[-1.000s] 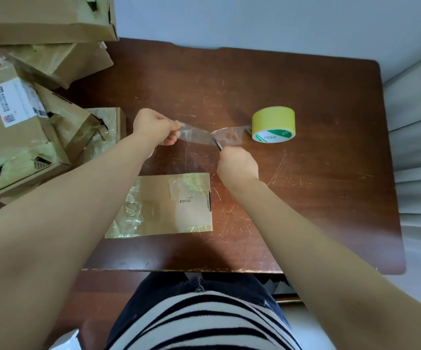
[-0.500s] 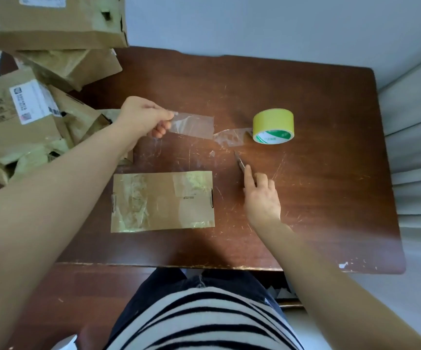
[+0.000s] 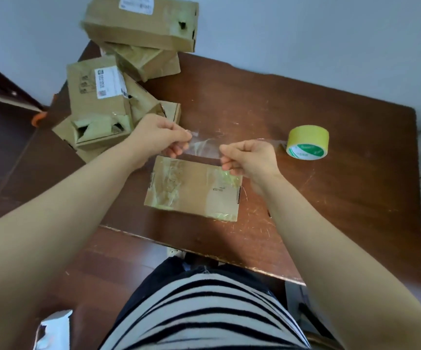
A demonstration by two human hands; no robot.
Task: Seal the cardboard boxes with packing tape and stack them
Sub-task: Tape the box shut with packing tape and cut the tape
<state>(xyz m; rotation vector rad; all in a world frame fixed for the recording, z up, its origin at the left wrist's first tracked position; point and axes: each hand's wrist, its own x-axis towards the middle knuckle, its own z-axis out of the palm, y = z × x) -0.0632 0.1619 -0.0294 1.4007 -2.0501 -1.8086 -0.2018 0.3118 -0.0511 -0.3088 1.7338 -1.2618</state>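
Taped boxes are piled at the tabletop's left corner. The left hand and right hand each pinch one end of a clear tape strip, stretched just over a small box's far edge. The tape roll lies to the right.

The left hand and right hand each pinch one end of a clear tape strip, stretched just above the far edge of a flat cardboard box on the tabletop. A yellow tape roll lies to the right; more boxes are piled at the far left.
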